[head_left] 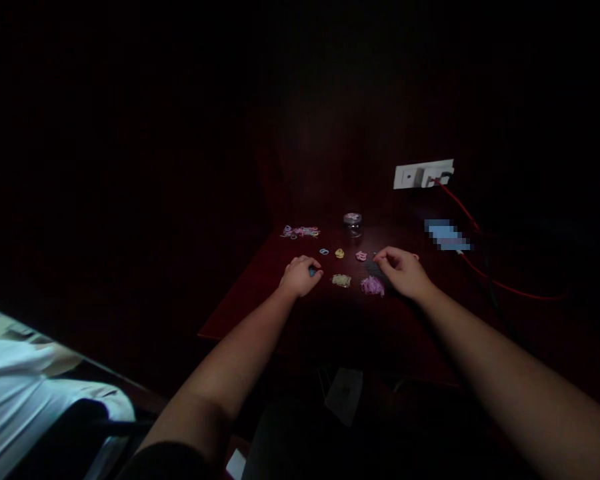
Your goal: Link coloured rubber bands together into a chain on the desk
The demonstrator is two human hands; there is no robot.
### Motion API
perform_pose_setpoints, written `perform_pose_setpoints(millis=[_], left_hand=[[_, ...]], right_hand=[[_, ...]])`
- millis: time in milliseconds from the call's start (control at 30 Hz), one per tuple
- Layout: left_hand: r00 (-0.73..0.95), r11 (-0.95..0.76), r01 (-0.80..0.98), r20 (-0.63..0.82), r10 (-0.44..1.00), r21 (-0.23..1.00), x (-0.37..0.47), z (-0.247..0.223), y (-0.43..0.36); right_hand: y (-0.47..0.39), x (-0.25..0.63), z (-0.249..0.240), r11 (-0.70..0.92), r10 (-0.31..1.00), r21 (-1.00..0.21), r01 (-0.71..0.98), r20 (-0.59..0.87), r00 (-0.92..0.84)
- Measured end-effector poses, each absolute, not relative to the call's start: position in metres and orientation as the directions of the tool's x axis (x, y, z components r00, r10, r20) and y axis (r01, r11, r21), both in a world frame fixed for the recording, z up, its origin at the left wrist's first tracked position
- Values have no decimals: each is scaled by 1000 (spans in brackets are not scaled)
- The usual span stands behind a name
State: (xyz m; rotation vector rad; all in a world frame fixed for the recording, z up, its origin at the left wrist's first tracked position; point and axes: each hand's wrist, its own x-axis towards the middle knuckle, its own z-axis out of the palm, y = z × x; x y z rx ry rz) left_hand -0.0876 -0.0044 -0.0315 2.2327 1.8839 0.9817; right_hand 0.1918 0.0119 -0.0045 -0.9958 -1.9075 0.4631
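Note:
My left hand (300,276) rests on the dark red table (250,300), its fingers loosely curved and the thumb apart from them. Something small and blue (313,271), perhaps bands, shows in that gap. My right hand (403,269) has thumb and forefinger pinched together above the table; whatever they hold is too small to make out. Between the hands lie small heaps of rubber bands: light blue bands (324,252), yellow bands (339,253), pink bands (361,256), pale yellow-green bands (341,281) and purple bands (373,286).
Mixed coloured bands (300,232) lie at the back left, beside a clear round jar (353,223). On the right are a blurred-out phone (447,235), a red cable (510,289) and a wall socket (407,176). A person in a white top (15,380) is at lower left.

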Motion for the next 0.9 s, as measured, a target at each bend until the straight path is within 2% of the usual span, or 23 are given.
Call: perform_pose_setpoints(millis=[133,200,500,667,833,900], left_hand=[[-177,-209,676,432,884,706,-111,-34,25],[-231,-188,659,434,871,728,-125,-34,47],[71,-297,793,403,912,532,-122,-34,127],[113,-187,955,303,946,228,-117,-32,148],[157,-219,959,306,939,181,-117,-25,149],[134,-183,971,285,949,153,-115,-21,145]], right_hand=[[8,190,-2,606,790,-631,484,546,-279],[7,191,-1,623,780,-624,472,542,-313],[1,193,6,635,772,-601,485,520,-366],[1,191,5,607,794,-636,476,472,-383],[2,191,0,572,816,-689,445,421,-397],[1,190,0,569,817,-702,428,424,-390]])
